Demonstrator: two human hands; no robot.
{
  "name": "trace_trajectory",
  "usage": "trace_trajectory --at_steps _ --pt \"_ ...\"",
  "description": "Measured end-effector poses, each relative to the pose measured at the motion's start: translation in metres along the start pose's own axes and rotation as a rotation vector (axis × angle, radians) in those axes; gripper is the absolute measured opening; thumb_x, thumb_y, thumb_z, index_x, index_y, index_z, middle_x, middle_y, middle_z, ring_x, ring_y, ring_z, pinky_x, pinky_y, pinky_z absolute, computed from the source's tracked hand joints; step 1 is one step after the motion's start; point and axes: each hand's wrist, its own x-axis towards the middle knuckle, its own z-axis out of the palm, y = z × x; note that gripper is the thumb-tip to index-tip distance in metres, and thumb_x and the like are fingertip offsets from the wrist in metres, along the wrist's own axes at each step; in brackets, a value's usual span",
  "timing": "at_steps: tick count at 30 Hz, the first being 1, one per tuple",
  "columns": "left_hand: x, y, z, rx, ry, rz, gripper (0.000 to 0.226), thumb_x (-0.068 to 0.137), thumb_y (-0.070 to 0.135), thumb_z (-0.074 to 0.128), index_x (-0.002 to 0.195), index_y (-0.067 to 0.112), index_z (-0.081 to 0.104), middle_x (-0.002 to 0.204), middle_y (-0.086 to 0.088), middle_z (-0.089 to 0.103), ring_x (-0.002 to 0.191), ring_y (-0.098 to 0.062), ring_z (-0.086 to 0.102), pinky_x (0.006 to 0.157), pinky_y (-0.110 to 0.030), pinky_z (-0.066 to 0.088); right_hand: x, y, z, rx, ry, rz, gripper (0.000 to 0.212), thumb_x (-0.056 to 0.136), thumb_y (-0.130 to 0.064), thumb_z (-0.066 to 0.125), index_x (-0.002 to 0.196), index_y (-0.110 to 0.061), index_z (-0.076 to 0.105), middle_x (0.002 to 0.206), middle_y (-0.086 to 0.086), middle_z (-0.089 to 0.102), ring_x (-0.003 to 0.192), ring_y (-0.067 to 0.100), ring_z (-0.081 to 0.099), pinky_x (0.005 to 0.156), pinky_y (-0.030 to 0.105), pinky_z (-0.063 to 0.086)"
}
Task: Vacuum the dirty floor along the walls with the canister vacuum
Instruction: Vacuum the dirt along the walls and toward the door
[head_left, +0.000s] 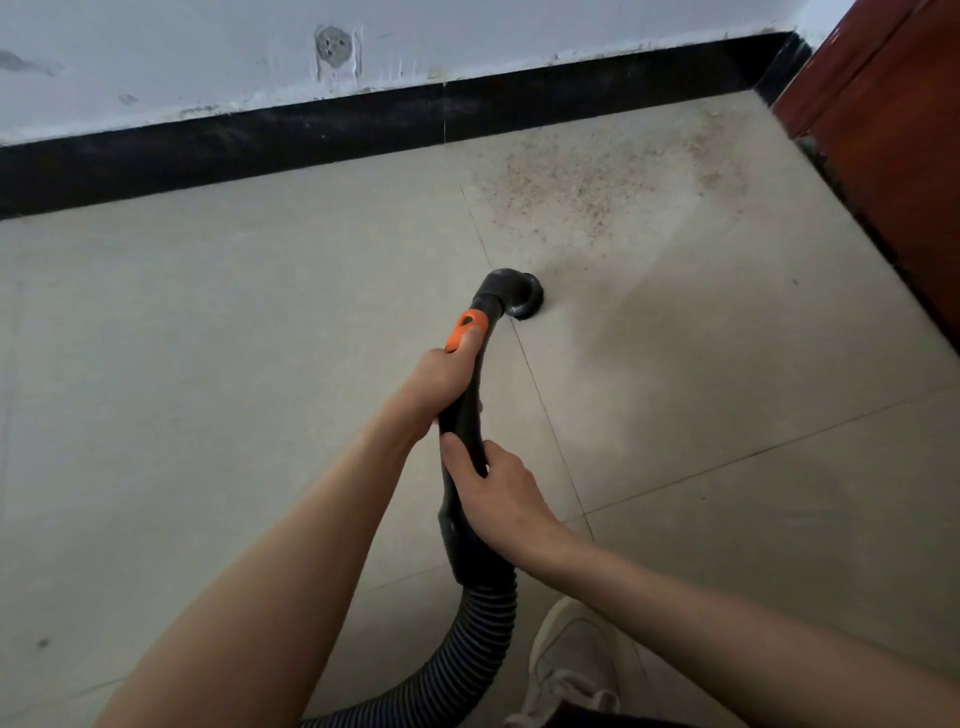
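I see both hands wrapped round the vacuum handle (467, 410): left hand (441, 382) up by the orange slider (466, 330), right hand (501, 496) lower, near the ribbed hose (483, 623). Brush nozzle (522, 296) sits on the tile floor (234, 338), at the edge of the dirt patch (597, 182), near the black skirting (311, 140).

Ribbed plastic hose (485, 618), matt floor tiles (208, 364), glossy black skirting (260, 140).
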Motion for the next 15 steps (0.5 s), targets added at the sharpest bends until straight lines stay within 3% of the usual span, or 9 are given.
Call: trace_trajectory --at_steps 4,8,11,15 --pt "0.004 0.002 -0.001 -0.004 -0.007 0.022 0.064 0.091 0.065 0.035 0.105 0.004 0.050 0.075 -0.014 0.062 0.058 -0.022 0.062 0.054 -0.027 0.050 0.004 -0.002 0.000 0.012 0.007 -0.006 0.041 0.099 -0.053 0.038 0.100 -0.015 0.054 0.090 0.000 0.059 0.082 0.014 0.058 0.070 0.028 0.047" --pt "0.006 -0.001 -0.020 -0.101 0.135 0.025 0.059 0.092 0.060 0.039 0.098 0.002 0.052 0.073 -0.014 0.060 0.060 -0.024 0.060 0.057 -0.028 0.050 0.019 -0.015 0.003 -0.013 -0.062 -0.039 0.040 0.098 -0.052 0.040 0.091 -0.015 0.054 0.083 -0.002 0.057 0.080 0.016 0.056 0.063 0.025 0.041" --pt "0.011 0.000 -0.031 -0.125 0.190 0.043 0.056 0.094 0.056 0.040 0.100 0.001 0.052 0.072 -0.012 0.059 0.060 -0.024 0.059 0.060 -0.030 0.051 0.028 -0.020 0.009 0.007 -0.083 -0.068 0.042 0.098 -0.052 0.041 0.092 -0.013 0.055 0.086 0.000 0.058 0.082 0.018 0.057 0.069 0.028 0.043" --pt "0.019 0.009 -0.021 0.018 0.093 0.075 0.054 0.094 0.057 0.036 0.097 0.006 0.050 0.074 -0.013 0.062 0.061 -0.024 0.061 0.060 -0.029 0.052 0.028 -0.014 0.010 0.082 0.016 -0.048 0.038 0.099 -0.050 0.040 0.100 -0.015 0.054 0.090 -0.001 0.059 0.087 0.017 0.060 0.079 0.030 0.049"
